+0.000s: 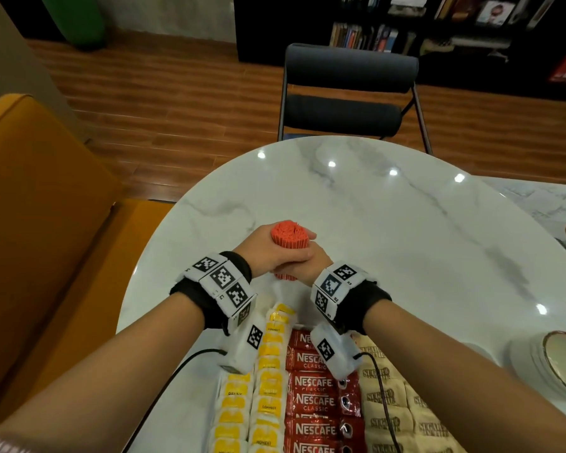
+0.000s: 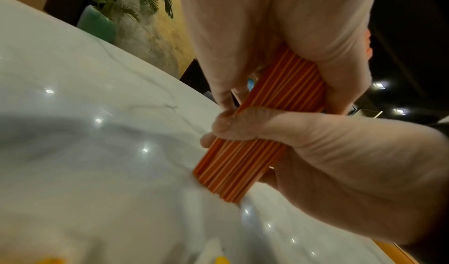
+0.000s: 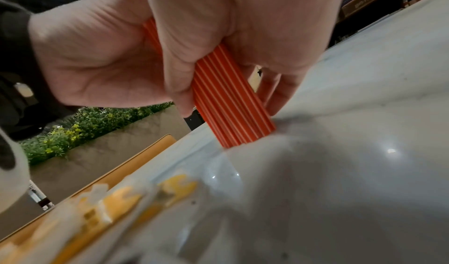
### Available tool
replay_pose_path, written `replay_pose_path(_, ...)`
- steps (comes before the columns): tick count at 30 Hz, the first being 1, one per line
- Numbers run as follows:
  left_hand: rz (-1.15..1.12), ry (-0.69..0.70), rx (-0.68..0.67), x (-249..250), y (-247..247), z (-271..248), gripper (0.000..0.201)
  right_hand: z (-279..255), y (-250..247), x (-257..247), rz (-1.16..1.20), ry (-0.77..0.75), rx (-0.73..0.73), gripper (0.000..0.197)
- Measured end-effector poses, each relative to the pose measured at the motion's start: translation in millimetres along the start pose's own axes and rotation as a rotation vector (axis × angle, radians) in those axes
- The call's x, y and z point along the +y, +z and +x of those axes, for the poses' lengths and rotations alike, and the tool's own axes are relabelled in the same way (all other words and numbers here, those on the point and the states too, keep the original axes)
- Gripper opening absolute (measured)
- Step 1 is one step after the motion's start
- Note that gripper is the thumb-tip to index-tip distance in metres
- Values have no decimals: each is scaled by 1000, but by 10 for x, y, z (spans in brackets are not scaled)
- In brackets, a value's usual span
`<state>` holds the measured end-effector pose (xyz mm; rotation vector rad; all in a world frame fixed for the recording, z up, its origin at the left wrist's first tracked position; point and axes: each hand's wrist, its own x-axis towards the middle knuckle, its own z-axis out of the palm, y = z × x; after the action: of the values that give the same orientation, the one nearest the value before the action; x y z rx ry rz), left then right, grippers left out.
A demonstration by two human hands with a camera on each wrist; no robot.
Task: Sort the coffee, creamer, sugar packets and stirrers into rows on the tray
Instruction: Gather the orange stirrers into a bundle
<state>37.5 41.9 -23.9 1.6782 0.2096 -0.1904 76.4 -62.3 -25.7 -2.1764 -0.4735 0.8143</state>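
Observation:
A thick bundle of orange-red stirrers (image 1: 289, 236) stands upright, its lower end on the marble table (image 1: 389, 230). My left hand (image 1: 270, 253) grips the bundle's upper part and my right hand (image 1: 315, 260) is wrapped round it just below. In the left wrist view the stirrers (image 2: 243, 168) touch the table under both hands. The right wrist view shows the stirrers (image 3: 226, 99) between curled fingers. Nearer to me lie rows of yellow creamer packets (image 1: 270, 371), red Nescafe coffee packets (image 1: 314, 402) and beige sugar packets (image 1: 389, 407). The tray's edges are hidden.
A white dish with a gold rim (image 1: 536, 361) sits at the table's right edge. A dark chair (image 1: 347, 93) stands beyond the far side. An orange seat (image 1: 46, 223) is close on the left.

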Motion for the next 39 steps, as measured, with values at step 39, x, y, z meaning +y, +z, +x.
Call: replay_pose_path(39,100,131,-336,1016,1273,-363,52,-1619,-871,153,155,37,412,19)
